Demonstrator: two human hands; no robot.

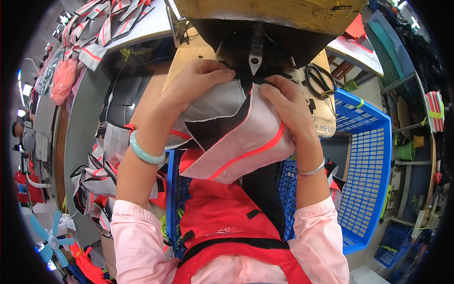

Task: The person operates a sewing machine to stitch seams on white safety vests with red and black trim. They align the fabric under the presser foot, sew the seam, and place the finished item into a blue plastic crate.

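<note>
A sewn fabric piece (236,146) in pale grey and black, with a bright coral-red stripe, hangs between my hands and drapes toward my lap. My left hand (201,83) pinches its upper left edge, thumb and fingers pressed together. On the other side, my right hand (286,102) grips the upper right edge, thumb on top. Both hands are just below a pointed metal part (256,60) of a machine with a worn yellow housing (279,12). Dark shadow and my fingers hide the edge under the metal point, so contact cannot be made out.
Black-handled scissors (320,81) lie on the wooden worktop (324,116) at the right. Blue plastic baskets (364,175) stand beside my lap. Similar fabric pieces (101,177) are heaped at the left, and more (97,28) cover a far-left table. A red apron (222,208) covers my lap.
</note>
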